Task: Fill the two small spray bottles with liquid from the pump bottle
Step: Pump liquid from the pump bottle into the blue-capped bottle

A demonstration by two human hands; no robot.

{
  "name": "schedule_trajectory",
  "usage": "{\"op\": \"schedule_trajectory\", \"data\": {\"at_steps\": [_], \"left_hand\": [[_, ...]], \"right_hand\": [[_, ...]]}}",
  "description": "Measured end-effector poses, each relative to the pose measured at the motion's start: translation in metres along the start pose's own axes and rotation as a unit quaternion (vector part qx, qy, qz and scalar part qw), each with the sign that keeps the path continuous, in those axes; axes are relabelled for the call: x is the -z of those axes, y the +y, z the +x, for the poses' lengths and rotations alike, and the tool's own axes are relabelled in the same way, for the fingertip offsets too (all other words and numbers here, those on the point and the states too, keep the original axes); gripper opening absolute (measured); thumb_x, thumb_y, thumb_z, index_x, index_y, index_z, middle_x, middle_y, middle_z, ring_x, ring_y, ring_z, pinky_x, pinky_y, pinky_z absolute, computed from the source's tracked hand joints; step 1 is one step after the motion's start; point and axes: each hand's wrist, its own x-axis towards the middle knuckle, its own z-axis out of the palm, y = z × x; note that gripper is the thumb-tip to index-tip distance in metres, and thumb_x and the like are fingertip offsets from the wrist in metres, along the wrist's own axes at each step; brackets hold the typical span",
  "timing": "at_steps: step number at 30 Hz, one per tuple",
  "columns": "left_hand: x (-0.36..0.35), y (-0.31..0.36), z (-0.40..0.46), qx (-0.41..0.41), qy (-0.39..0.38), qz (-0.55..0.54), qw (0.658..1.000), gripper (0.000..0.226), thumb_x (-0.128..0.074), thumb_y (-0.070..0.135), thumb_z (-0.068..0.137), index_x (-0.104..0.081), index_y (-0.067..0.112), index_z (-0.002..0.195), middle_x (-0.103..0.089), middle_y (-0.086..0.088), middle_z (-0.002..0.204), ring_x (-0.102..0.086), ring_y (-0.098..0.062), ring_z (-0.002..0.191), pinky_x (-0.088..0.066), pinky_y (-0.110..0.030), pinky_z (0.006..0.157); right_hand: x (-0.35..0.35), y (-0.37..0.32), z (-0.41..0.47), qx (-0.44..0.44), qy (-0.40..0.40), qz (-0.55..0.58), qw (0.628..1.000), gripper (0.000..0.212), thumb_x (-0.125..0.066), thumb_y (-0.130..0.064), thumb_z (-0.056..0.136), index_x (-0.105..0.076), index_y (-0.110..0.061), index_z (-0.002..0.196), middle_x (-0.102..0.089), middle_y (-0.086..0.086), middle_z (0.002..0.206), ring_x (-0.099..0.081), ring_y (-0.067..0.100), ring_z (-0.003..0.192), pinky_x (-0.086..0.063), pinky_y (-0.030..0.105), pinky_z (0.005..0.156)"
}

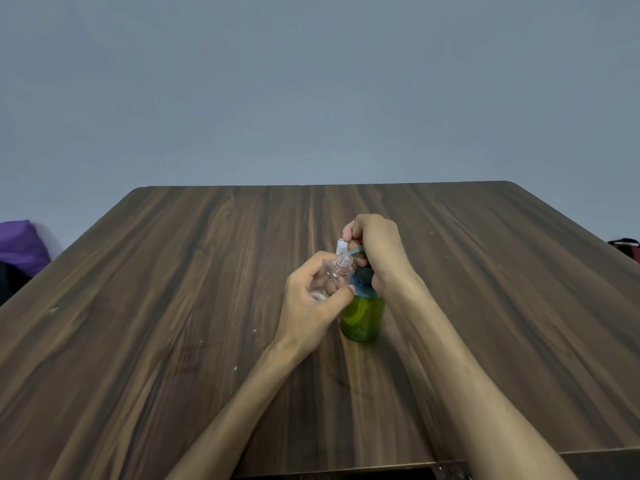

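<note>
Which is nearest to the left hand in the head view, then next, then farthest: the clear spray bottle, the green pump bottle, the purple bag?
1. Clear spray bottle, held in the left hand.
2. Green pump bottle, just right of it, touching or nearly so.
3. Purple bag, far left, off the table.

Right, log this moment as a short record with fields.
left hand: holds the small clear bottle, tilted, its open mouth at the spout
right hand: on top of the pump head
pump bottle: upright on the table, green liquid inside
second small bottle: not in view
off the table: purple thing at the left edge
</note>
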Motion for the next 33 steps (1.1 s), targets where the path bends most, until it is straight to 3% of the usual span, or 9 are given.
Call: {"op": "schedule_trajectory", "data": {"at_steps": [3, 7, 11, 15, 20, 23, 26, 28, 33], "left_hand": [[-0.003, 0.006, -0.007, 0.004, -0.009, -0.014, 1.000, 0.019, -0.072, 0.008, 0.085, -0.073, 0.014, 0.103, -0.073, -0.003, 0.086, -0.067, -0.017, 0.077, -0.054, -0.026, 0.068], [-0.005, 0.007, -0.010, 0.011, 0.011, 0.003, 1.000, 0.020, -0.072, 0.006, 0.083, -0.074, 0.013, 0.101, -0.072, -0.008, 0.084, -0.066, -0.027, 0.073, -0.054, -0.034, 0.068], [-0.004, 0.004, -0.011, 0.023, 0.021, 0.008, 0.999, 0.020, -0.074, 0.004, 0.081, -0.075, 0.012, 0.099, -0.072, -0.011, 0.083, -0.063, -0.015, 0.073, -0.051, -0.030, 0.066], [0.000, -0.002, -0.009, 0.031, 0.037, 0.001, 0.999, 0.020, -0.075, 0.003, 0.081, -0.076, 0.011, 0.099, -0.074, -0.019, 0.090, -0.066, -0.025, 0.080, -0.051, -0.040, 0.073], [0.001, 0.003, -0.004, 0.029, 0.031, 0.002, 0.999, 0.022, -0.076, 0.007, 0.081, -0.077, 0.009, 0.103, -0.079, -0.001, 0.096, -0.075, -0.014, 0.093, -0.058, -0.029, 0.082], [0.000, 0.004, -0.002, 0.004, 0.027, 0.044, 0.999, 0.022, -0.075, 0.015, 0.080, -0.076, 0.012, 0.102, -0.078, 0.005, 0.091, -0.074, -0.009, 0.087, -0.056, -0.024, 0.076], [-0.001, 0.003, 0.003, -0.041, 0.021, 0.066, 0.997, 0.018, -0.075, 0.010, 0.078, -0.070, 0.020, 0.092, -0.071, 0.001, 0.076, -0.065, -0.005, 0.070, -0.051, -0.026, 0.062], [0.001, -0.002, 0.008, -0.088, 0.009, 0.075, 0.993, 0.020, -0.075, 0.012, 0.079, -0.068, 0.025, 0.092, -0.071, 0.002, 0.078, -0.065, -0.008, 0.068, -0.052, -0.028, 0.059], [0.004, -0.022, 0.016, -0.122, 0.012, 0.077, 0.990, 0.016, -0.077, 0.003, 0.080, -0.070, 0.011, 0.092, -0.073, -0.003, 0.079, -0.069, -0.011, 0.070, -0.055, -0.028, 0.062]], "right_hand": [[-0.003, 0.000, -0.008, 0.004, -0.006, -0.003, 1.000, 0.021, -0.047, -0.003, 0.080, -0.061, -0.009, 0.066, -0.048, 0.000, 0.052, -0.040, 0.009, 0.039, -0.038, 0.023, 0.046], [0.001, -0.001, -0.012, -0.004, -0.034, -0.017, 0.999, 0.020, -0.046, -0.002, 0.081, -0.062, -0.008, 0.070, -0.049, 0.002, 0.054, -0.041, 0.010, 0.039, -0.039, 0.020, 0.043], [0.004, -0.007, -0.009, -0.005, -0.065, -0.039, 0.997, 0.020, -0.046, -0.003, 0.082, -0.063, -0.006, 0.071, -0.050, 0.005, 0.055, -0.040, 0.014, 0.042, -0.039, 0.021, 0.045], [0.006, -0.018, -0.004, -0.027, -0.123, -0.108, 0.986, 0.022, -0.046, -0.008, 0.086, -0.067, -0.003, 0.082, -0.056, 0.008, 0.059, -0.045, 0.017, 0.042, -0.042, 0.022, 0.045], [0.001, -0.029, -0.001, -0.041, -0.166, -0.256, 0.951, 0.029, -0.046, -0.013, 0.087, -0.073, -0.004, 0.085, -0.065, 0.012, 0.062, -0.052, 0.016, 0.041, -0.043, 0.018, 0.041], [-0.002, -0.026, 0.002, -0.018, -0.165, -0.307, 0.937, 0.031, -0.044, -0.016, 0.088, -0.073, -0.005, 0.086, -0.075, 0.019, 0.076, -0.059, 0.019, 0.053, -0.049, 0.026, 0.055], [-0.002, -0.020, 0.004, 0.020, -0.145, -0.335, 0.931, 0.030, -0.044, -0.020, 0.090, -0.069, -0.012, 0.074, -0.075, 0.009, 0.072, -0.059, 0.018, 0.060, -0.046, 0.032, 0.063], [-0.001, -0.016, 0.008, 0.041, -0.134, -0.341, 0.929, 0.033, -0.044, -0.022, 0.091, -0.066, -0.016, 0.067, -0.071, 0.002, 0.068, -0.060, 0.019, 0.062, -0.044, 0.033, 0.065], [-0.002, -0.008, 0.015, 0.050, -0.134, -0.373, 0.917, 0.031, -0.045, -0.020, 0.084, -0.064, -0.018, 0.060, -0.070, 0.004, 0.072, -0.060, 0.021, 0.065, -0.042, 0.034, 0.063]]}}
